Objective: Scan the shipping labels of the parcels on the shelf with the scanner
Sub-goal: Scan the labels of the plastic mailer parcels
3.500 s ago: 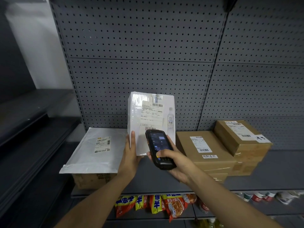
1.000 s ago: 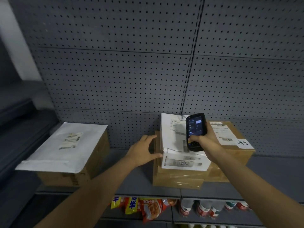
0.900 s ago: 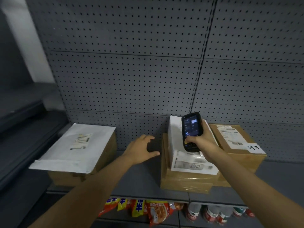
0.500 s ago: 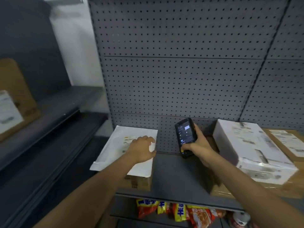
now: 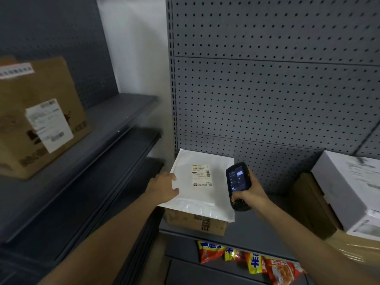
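Observation:
A white mailer bag (image 5: 211, 194) with a shipping label (image 5: 201, 175) lies flat on a brown carton (image 5: 195, 221) on the grey shelf (image 5: 253, 227). My left hand (image 5: 164, 187) rests on the bag's left edge, fingers curled over it. My right hand (image 5: 249, 193) grips the black handheld scanner (image 5: 237, 185), screen lit, just right of the label and above the bag's right edge. At the far right a white box (image 5: 349, 188) with a label lies on brown cartons (image 5: 310, 204).
A pegboard back wall (image 5: 267, 89) rises behind the shelf. On the left another rack (image 5: 98, 140) carries a large brown carton (image 5: 39, 114) with a label. Snack packets (image 5: 255, 260) lie on the lower shelf below the parcels.
The view swung left from the white box to the mailer bag. My left hand moved onto the bag's left edge, and the scanner came over beside its label.

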